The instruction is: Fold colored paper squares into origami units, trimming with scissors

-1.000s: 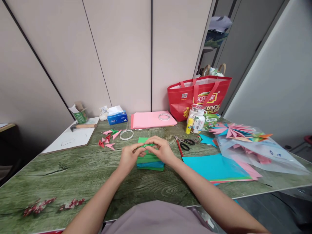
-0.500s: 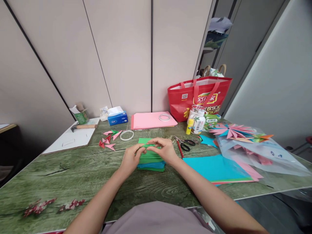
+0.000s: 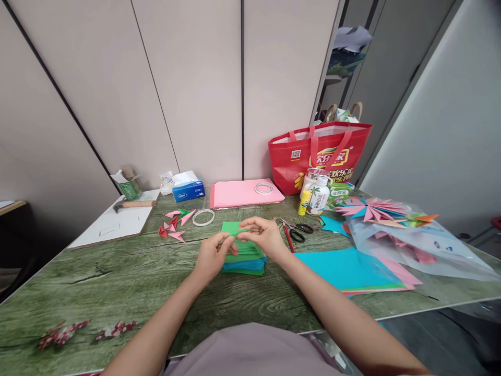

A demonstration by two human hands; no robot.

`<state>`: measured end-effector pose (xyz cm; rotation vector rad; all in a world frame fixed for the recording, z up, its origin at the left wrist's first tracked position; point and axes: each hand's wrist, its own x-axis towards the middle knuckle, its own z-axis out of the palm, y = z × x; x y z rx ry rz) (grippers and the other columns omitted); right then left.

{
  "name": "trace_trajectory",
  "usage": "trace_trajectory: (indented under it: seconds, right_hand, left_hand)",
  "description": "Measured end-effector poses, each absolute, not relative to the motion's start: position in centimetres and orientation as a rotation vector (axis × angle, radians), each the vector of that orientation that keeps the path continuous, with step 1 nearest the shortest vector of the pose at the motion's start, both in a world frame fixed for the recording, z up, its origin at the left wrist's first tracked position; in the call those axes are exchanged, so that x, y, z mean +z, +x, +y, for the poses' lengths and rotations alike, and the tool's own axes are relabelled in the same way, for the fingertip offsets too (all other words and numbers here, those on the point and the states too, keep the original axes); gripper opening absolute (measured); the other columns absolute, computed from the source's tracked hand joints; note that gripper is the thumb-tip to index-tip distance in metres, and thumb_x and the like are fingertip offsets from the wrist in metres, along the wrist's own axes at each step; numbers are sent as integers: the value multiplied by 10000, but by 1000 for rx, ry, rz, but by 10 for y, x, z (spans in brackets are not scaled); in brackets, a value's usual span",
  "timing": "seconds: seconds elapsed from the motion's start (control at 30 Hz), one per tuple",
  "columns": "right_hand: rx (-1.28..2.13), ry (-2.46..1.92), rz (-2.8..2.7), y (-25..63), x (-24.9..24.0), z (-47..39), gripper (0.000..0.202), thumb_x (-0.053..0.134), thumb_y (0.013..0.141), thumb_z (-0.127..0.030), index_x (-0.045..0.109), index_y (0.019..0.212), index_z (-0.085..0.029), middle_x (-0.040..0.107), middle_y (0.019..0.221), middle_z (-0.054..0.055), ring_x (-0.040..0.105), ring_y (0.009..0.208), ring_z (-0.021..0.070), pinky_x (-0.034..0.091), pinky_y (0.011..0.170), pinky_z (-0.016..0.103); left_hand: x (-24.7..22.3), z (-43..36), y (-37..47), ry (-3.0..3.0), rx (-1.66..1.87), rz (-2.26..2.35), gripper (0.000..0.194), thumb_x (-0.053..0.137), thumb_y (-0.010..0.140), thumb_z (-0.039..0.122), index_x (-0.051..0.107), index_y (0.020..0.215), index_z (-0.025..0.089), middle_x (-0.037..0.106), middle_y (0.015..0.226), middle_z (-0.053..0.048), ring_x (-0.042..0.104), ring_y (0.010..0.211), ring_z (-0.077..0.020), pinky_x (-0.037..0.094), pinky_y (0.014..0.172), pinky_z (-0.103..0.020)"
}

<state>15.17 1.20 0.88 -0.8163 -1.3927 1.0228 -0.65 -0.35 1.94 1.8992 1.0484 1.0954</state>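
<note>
Both my hands are over a stack of green and blue paper (image 3: 245,265) near the middle of the table. My left hand (image 3: 213,254) pinches a small green paper piece (image 3: 238,233) between thumb and fingers. From the other side, my right hand (image 3: 264,237) pinches the same piece, its thumb below and fingers above. Fingers partly hide the piece, so its folds are hard to make out. Behind my left hand lie a white tape ring (image 3: 203,218) and several folded pink, red and green pieces (image 3: 177,236).
Scissors (image 3: 297,236) and a red pen (image 3: 288,239) lie right of my hands, near blue sheets (image 3: 350,269). Farther back are a glue stick (image 3: 303,202), a red bag (image 3: 285,162), pink sheets (image 3: 235,194) and a tissue box (image 3: 188,190). A hammer (image 3: 136,203) rests at left.
My hands have drawn slightly apart at the fingertips, and the right one has risen a little. More of the green piece shows between them.
</note>
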Motion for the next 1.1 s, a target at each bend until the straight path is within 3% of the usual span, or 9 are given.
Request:
trace_trajectory:
  seconds: [0.33,0.7,0.83,0.93,1.1]
  right_hand:
    - [1194,-741,-1278,156,11,17,211,705,577,-274,659,746,-156,677,668,11,620,567,120,511,576,247]
    - [1235,-744,-1245,152,10,15,202,698,584,-320,613,630,-142,631,575,1,574,528,99,467,545,225]
    - [1306,-740,-1259,152,8,17,231,681,601,-340,615,711,-147,622,612,-7,577,554,102,467,537,224]
    - [1282,-785,-1413,152,7,16,308,703,572,-328,625,808,-147,630,649,-6,568,553,97,454,537,219]
    - [1259,-911,-1469,148,3,14,323,722,522,-359,629,712,-114,593,504,-17,515,447,92,394,447,205]
  left_hand:
    - [22,-4,-5,1580,1056,920,203,537,742,345,561,763,145,633,606,-1,630,555,-153,506,574,-276]
    - [22,-7,-4,1678,994,947,237,535,746,360,567,673,137,658,580,-29,629,508,-156,505,521,-264]
    - [22,-9,-2,1652,1000,985,231,536,742,356,574,668,140,632,483,-9,615,452,-161,500,487,-267]
    - [16,-8,-1,1608,1015,990,191,565,716,332,576,686,143,654,547,-17,635,495,-181,515,503,-290]
    - [1,-5,-3,1705,1022,1022,142,547,730,304,572,685,171,661,592,-9,647,552,-180,526,552,-297]
